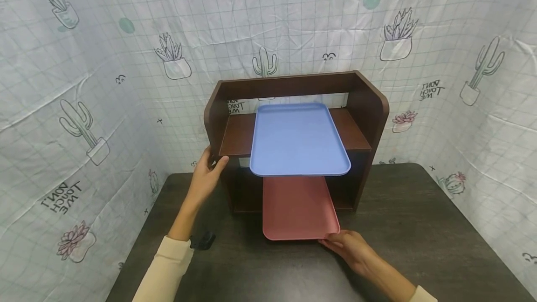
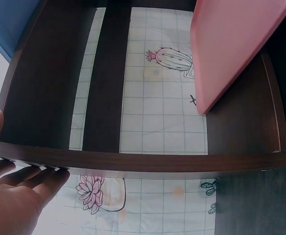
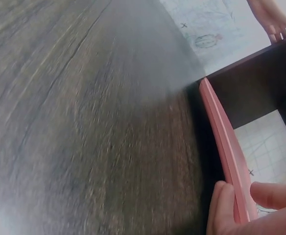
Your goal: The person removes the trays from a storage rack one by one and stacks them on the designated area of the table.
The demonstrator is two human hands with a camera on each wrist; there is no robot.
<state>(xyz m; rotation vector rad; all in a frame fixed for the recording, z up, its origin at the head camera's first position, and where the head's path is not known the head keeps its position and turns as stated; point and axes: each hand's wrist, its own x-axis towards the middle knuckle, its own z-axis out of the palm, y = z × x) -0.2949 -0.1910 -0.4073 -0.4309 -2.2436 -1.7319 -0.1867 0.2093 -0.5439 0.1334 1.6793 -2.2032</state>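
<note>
A dark brown wooden two-tier shelf point(image 1: 289, 85) stands on the table. My left hand point(image 1: 205, 176) grips its left side panel, thumb on the front side and fingers along the outer face, as the left wrist view shows. A pink-red tray point(image 1: 298, 209) lies partly in the lower tier, its front part sticking out. At the tray's front right corner, my right hand point(image 1: 350, 250) pinches the rim, thumb above and fingers point(image 3: 222, 208) below. On the upper tier rests a blue tray point(image 1: 299, 139), its front edge overhanging the shelf board.
The dark table point(image 1: 411, 227) extends on both sides of the shelf and in front. Behind and beside it hangs a white grid cloth point(image 1: 289, 27) with cactus drawings. A small black object point(image 1: 203, 241) is at the left wrist.
</note>
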